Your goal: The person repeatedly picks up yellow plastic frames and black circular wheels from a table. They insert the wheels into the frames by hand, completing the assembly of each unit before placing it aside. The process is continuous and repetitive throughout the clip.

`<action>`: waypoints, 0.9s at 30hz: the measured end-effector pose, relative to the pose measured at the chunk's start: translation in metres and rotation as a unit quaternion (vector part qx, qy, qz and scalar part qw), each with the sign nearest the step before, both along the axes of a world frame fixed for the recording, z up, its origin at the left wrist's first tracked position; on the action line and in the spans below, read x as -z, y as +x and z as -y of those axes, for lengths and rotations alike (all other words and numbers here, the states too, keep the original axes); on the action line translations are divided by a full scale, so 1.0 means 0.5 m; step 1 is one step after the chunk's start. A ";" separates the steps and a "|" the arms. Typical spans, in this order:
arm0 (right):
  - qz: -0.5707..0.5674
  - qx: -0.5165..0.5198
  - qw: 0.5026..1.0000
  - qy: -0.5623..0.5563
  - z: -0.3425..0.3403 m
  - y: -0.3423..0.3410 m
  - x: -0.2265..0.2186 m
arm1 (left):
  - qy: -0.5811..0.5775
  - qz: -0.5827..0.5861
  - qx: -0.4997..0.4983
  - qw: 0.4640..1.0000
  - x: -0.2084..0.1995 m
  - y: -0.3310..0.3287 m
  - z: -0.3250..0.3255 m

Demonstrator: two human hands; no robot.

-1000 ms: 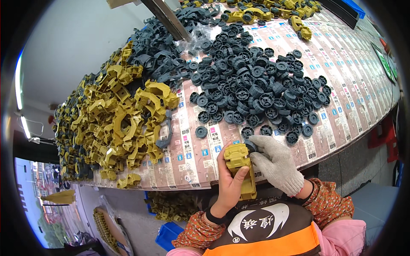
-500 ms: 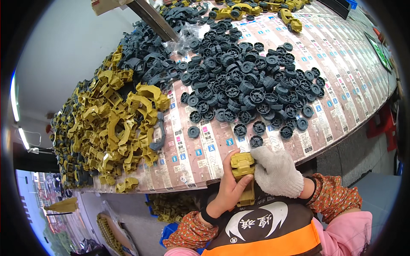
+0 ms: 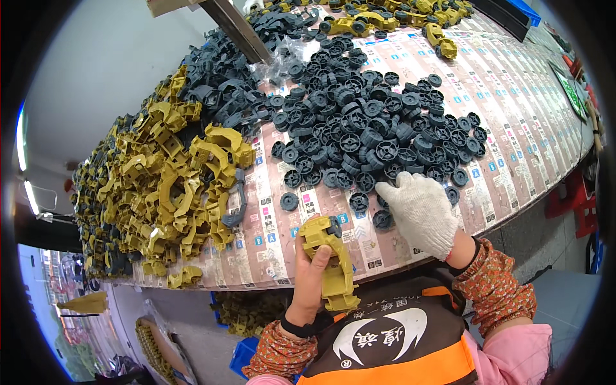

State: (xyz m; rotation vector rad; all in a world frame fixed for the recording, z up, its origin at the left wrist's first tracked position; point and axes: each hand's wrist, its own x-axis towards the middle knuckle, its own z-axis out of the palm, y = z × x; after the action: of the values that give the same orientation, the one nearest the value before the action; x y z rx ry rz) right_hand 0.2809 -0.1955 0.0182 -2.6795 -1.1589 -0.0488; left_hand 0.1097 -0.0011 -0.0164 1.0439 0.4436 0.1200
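Observation:
My bare left hand (image 3: 309,273) is closed around a yellow plastic toy vehicle body (image 3: 337,276), held tilted over the table's near edge. A dark wheel (image 3: 334,226) shows at the body's upper end. My right hand (image 3: 420,212), in a whitish knit glove, is over the near edge of a heap of dark grey toy wheels (image 3: 350,142). Its fingers point down among the wheels, and their tips are hidden, so a grip on any wheel cannot be made out. Two loose wheels, one of them a spoked wheel (image 3: 383,219), lie just left of the glove.
Left of the wheels rises a heap of yellow vehicle shells (image 3: 167,186), with dark grey parts (image 3: 224,83) behind it. A slanting metal post (image 3: 237,29) stands at the back. Yellow vehicles with wheels (image 3: 439,40) sit at the far side. A blue bin (image 3: 242,356) is below the table.
My right hand has left the vehicle body and moved up to the wheel heap. My left hand has shifted left with the body and turned it, so the wheel now shows.

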 end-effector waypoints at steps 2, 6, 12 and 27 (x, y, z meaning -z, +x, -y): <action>-0.002 -0.009 1.000 -0.004 -0.005 0.000 0.003 | 0.008 -0.015 -0.010 1.000 0.004 -0.005 0.007; -0.002 -0.024 1.000 0.001 -0.006 -0.001 0.010 | -0.021 -0.017 -0.029 0.999 0.029 -0.011 0.017; -0.032 -0.055 0.997 0.044 0.001 -0.002 0.012 | -0.036 -0.009 -0.044 0.998 0.022 -0.007 0.020; -0.276 -0.033 0.904 0.325 -0.015 -0.097 -0.005 | -0.079 0.030 -0.013 0.996 0.017 -0.013 0.031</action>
State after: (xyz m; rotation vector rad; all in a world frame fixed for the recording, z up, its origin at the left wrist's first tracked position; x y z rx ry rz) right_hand 0.2322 -0.1880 0.0209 -1.8811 -0.8457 0.2698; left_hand 0.1031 -0.0166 -0.0250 0.8764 0.4050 0.1372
